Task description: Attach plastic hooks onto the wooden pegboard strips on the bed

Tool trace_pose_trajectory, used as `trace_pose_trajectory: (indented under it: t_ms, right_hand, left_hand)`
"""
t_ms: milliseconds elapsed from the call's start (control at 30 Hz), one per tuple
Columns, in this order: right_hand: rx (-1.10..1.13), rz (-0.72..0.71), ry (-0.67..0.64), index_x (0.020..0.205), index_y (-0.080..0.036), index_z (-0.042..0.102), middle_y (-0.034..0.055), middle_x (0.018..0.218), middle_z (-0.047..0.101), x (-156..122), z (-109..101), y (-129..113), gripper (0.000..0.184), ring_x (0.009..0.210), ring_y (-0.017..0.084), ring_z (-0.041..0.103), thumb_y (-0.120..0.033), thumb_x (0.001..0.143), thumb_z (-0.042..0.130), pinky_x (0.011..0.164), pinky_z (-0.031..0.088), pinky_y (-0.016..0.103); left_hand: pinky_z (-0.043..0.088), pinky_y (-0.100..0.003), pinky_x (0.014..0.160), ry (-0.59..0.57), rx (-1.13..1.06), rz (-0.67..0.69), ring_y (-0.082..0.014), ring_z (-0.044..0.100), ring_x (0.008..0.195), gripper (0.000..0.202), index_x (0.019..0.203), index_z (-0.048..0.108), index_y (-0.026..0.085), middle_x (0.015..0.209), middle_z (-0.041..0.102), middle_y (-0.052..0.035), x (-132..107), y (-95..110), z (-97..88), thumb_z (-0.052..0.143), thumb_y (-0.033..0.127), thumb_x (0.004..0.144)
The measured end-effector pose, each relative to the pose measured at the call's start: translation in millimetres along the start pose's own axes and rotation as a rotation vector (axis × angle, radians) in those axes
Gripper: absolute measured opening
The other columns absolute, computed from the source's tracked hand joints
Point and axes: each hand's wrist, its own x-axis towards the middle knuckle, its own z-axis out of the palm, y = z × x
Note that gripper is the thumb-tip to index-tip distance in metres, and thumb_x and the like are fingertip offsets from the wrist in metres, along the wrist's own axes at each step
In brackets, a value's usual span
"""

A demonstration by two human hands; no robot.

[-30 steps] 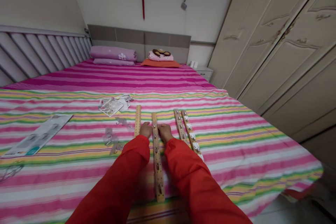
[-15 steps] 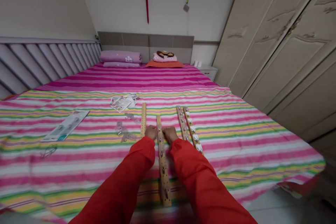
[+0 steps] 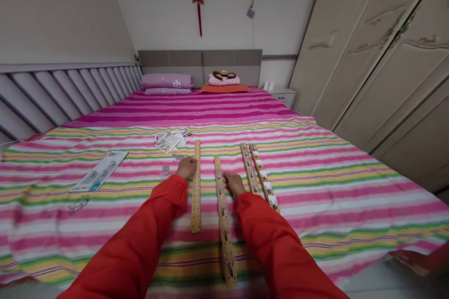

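My left hand [image 3: 187, 167] is at the upper left edge of a bare wooden strip [image 3: 196, 203] with rows of small holes. Its fingers are curled together, their tips on that edge. A second wooden strip [image 3: 225, 233], fitted with several metal clips, lies to its right. My right hand [image 3: 234, 183] is closed, fingertips against this strip's right edge near the top. Further right lie another strip with metal clips [image 3: 250, 168] and a strip with white pieces [image 3: 264, 176]. Small clear plastic pieces [image 3: 165, 171] lie left of my left hand, partly hidden by the arm.
A striped cloth covers the bed. Crumpled clear packets [image 3: 170, 141] lie beyond my left hand. To the left are a long flat package [image 3: 101, 170] and thin wire-like loops [image 3: 79, 203]. Folded bedding [image 3: 167, 81] rests by the headboard; a wardrobe [image 3: 368, 56] stands right.
My left hand has left the clip-fitted strip and moved left to the bare one. My right hand stays beside the clip-fitted strip. The camera view has shifted slightly.
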Motion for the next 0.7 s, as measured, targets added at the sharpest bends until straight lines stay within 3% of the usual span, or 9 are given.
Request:
trace_pose_trajectory:
  t_ms: [100, 200, 433, 567, 700]
  right_hand:
    - [0.009, 0.001, 0.025, 0.061, -0.017, 0.061, -0.0046, 0.044, 0.05, 3.3, 0.4, 4.0, 0.024, 0.036, 0.009, 0.041, -0.036, 0.073, 0.052, 0.037, 0.032, 0.02]
    - [0.013, 0.004, 0.044, 0.061, -0.017, 0.061, -0.0049, 0.043, 0.049, 6.4, 0.9, 7.7, 0.026, 0.036, 0.009, 0.041, -0.038, 0.074, 0.053, 0.038, 0.033, 0.021]
    - [0.027, 0.017, 0.061, 0.062, -0.017, 0.061, -0.0054, 0.044, 0.049, 9.1, 1.5, 10.1, 0.026, 0.035, 0.008, 0.04, -0.038, 0.074, 0.052, 0.038, 0.033, 0.02]
    - [0.038, 0.033, 0.07, 0.06, -0.017, 0.06, -0.0055, 0.042, 0.049, 8.7, 2.4, 7.4, 0.025, 0.035, 0.009, 0.041, -0.036, 0.074, 0.053, 0.037, 0.033, 0.02]
    - [0.059, 0.058, 0.068, 0.059, -0.017, 0.059, -0.0061, 0.041, 0.048, 6.1, 3.4, 2.3, 0.023, 0.034, 0.008, 0.04, -0.032, 0.076, 0.052, 0.036, 0.032, 0.02]
  left_hand:
    - [0.043, -0.036, 0.097, 0.015, 0.174, 0.038, -0.0289, 0.06, 0.11, 0.04, 0.095, 0.068, 0.014, 0.108, 0.07, -0.0136, 12.3, -7.7, -22.4, 0.064, 0.008, 0.056]
    - [0.037, -0.031, 0.103, -0.029, 0.302, 0.094, -0.0293, 0.051, 0.122, 0.057, 0.11, 0.064, 0.014, 0.125, 0.062, -0.0151, 17.7, -13.0, -23.8, 0.069, 0.009, 0.053]
    - [0.043, -0.037, 0.092, -0.092, 0.507, 0.092, -0.0313, 0.06, 0.108, 0.058, 0.12, 0.058, 0.02, 0.105, 0.07, -0.0134, 21.4, -14.2, -11.6, 0.066, 0.018, 0.063]
    - [0.044, -0.035, 0.09, -0.038, 0.473, 0.096, -0.0286, 0.06, 0.109, 0.064, 0.124, 0.055, 0.021, 0.11, 0.069, -0.0116, 17.6, -14.4, -17.7, 0.064, 0.012, 0.061]
    - [0.045, -0.033, 0.091, 0.051, 0.373, 0.077, -0.0269, 0.061, 0.107, 0.049, 0.112, 0.064, 0.018, 0.107, 0.07, -0.0108, 12.0, -17.1, -27.8, 0.06, 0.008, 0.064]
